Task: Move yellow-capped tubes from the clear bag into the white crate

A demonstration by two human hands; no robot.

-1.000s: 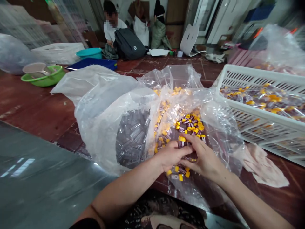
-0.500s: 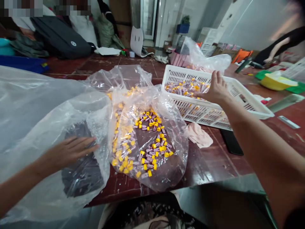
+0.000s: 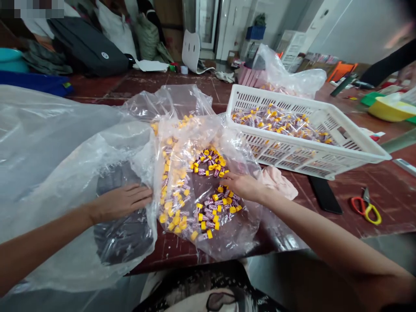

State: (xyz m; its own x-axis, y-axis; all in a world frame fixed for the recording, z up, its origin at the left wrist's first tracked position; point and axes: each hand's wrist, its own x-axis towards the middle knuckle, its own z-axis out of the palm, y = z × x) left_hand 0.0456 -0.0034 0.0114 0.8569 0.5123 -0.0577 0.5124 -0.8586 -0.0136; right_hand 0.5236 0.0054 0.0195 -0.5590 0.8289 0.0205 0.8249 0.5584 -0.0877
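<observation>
My left hand (image 3: 125, 201) lies flat with its fingers stretched out, over the opening of a large clear plastic bag (image 3: 74, 160). A second clear bag (image 3: 250, 234) lies open in front of me, with many small purple-patterned bottles with yellow caps (image 3: 211, 212) spilled inside it. My right hand (image 3: 245, 186) is at this bag's opening, fingertips among the bottles and reaching left. Its fingers look extended, and nothing shows in them. Beyond it stands a white plastic crate (image 3: 312, 149) partly filled with yellow-capped bottles in clear wrapping (image 3: 279, 121).
Right of the bag lie a pink cloth (image 3: 279, 182), a black phone-like slab (image 3: 325, 195) and scissors (image 3: 366, 207) with red and yellow handles. Behind the crate is a pink basket (image 3: 250, 76) under clear plastic. A blue tray (image 3: 35, 83) and a dark backpack (image 3: 87, 47) are at the far left.
My right hand has moved from above the white crate down and left to the bottles in the bag. My left hand has shifted slightly right. The view has turned a little.
</observation>
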